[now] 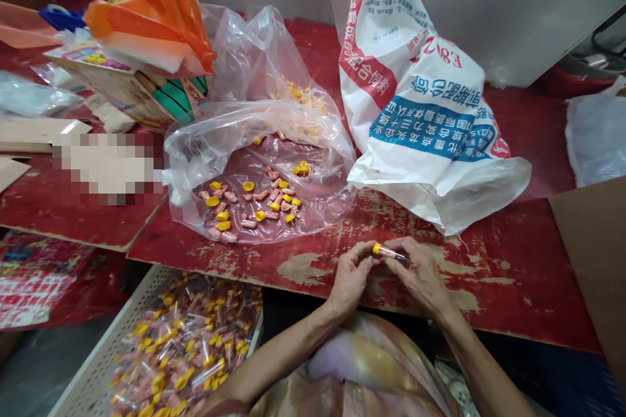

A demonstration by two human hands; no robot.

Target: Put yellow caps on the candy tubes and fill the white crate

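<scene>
A small clear tube (pixel 394 253) with a pinkish-red filling lies sideways between my two hands, just above the table's front edge. My right hand (pixel 424 277) grips its body near the right end. At the other end sits a yellow cap (pixel 376 248), and the closed fingers of my left hand (pixel 351 277) press against it. Beyond my hands, an open clear plastic bag (pixel 190 159) holds loose yellow caps (pixel 248 186) and small pink-and-white patterned pieces (pixel 248 223). Down to the left, capped tubes (pixel 195 345) fill a white perforated basket (pixel 102 355).
The red table (pixel 313 267) has worn, peeling paint. A large white printed sack (pixel 420 98) slumps at the back right. An orange bag (pixel 151 6) rests on a printed box (pixel 107 81) at left. Brown cardboard (pixel 596 254) stands at the right edge.
</scene>
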